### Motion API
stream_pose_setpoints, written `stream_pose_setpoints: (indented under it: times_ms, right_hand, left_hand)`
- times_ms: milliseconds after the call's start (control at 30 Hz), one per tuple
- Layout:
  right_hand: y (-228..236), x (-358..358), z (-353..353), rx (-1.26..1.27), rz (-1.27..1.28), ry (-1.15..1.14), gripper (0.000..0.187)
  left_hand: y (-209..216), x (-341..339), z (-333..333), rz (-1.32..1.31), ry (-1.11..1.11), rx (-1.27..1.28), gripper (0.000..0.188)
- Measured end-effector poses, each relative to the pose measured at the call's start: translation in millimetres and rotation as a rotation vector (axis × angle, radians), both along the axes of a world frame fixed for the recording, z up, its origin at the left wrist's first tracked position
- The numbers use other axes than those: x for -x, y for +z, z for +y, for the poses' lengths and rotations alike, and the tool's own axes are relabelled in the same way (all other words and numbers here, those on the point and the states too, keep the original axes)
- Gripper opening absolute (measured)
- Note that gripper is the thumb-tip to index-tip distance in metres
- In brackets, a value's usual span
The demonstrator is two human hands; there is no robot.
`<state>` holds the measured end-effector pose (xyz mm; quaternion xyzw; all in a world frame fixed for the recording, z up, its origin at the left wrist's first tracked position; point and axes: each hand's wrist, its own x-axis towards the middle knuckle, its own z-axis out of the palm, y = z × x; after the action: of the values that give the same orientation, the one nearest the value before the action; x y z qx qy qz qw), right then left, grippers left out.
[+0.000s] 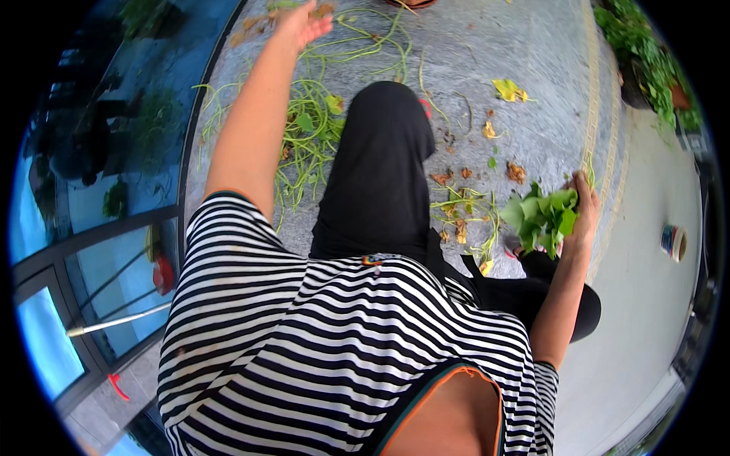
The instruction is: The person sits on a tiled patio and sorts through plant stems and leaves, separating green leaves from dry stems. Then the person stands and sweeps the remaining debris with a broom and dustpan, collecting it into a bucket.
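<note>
My right hand (584, 211) is closed round the stems of a bunch of broad green leaves (541, 216), with thin stem ends sticking out past the fingers. Stretched far forward on the left, my left hand (303, 27) is open, its fingers apart and slightly blurred, and I see nothing held in it. Beside and beneath it lie yellow and brown withered leaves (255, 26). A tangled heap of long, thin green stems (310, 144) covers the grey floor beside my left forearm. More long stems (372, 45) spread out to the right of that hand.
Yellow leaves (509, 90), dry brown leaves (515, 172) and short stem scraps (464, 204) litter the grey tiles (464, 45). Glass doors (114, 152) line the left. Potted plants (646, 61) stand far right, with a small bucket (674, 242) nearer. My bent knee (384, 129) rises between my arms.
</note>
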<state>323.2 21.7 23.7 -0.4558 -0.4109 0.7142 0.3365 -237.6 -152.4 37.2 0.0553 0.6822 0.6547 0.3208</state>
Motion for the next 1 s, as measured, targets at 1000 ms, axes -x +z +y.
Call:
stream_pose_setpoints:
  times_ms: [1000]
  right_hand:
    - [-108, 12, -56, 0.316, -0.731, 0.388, 0.015]
  left_hand:
    - [-301, 16, -110, 0.185, -0.252, 1.304, 0.057]
